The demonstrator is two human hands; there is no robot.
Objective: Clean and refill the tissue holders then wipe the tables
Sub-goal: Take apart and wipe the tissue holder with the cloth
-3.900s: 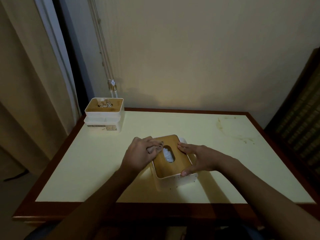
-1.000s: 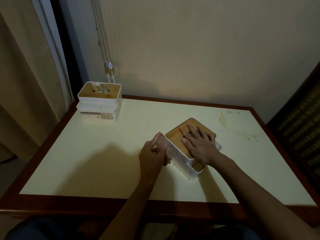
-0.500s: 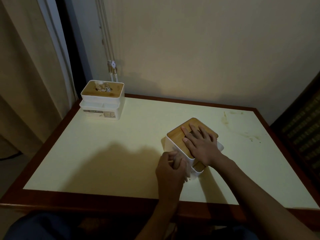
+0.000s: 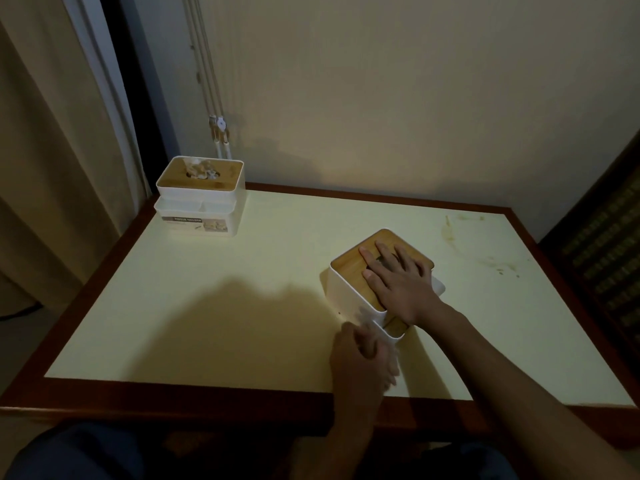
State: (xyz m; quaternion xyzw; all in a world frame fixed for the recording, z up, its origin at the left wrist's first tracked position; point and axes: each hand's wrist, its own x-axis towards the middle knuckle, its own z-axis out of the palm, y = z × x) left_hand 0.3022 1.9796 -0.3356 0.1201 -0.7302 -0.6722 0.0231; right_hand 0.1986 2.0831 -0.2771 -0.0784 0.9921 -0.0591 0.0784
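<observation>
Right hand [image 4: 398, 284] flat on tissue holder [image 4: 349, 294], hiding its slot; blurred left hand [image 4: 360, 355] grips something white

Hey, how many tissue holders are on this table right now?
2. One tissue holder stands at the table's far left corner; the other sits near the front, under the right hand. None looks hidden.

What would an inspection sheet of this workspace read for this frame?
Surface: cream table with wood border; brownish stains at far right.
Job's things: near tissue holder, bamboo lid on; far tissue holder with tissue showing.
Clutter: nothing seen.
Hands: right hand flat on the near lid; left hand blurred at its front corner, seemingly wiping.
Cables: white cords down the wall.
Surroundings: curtain at left.
</observation>
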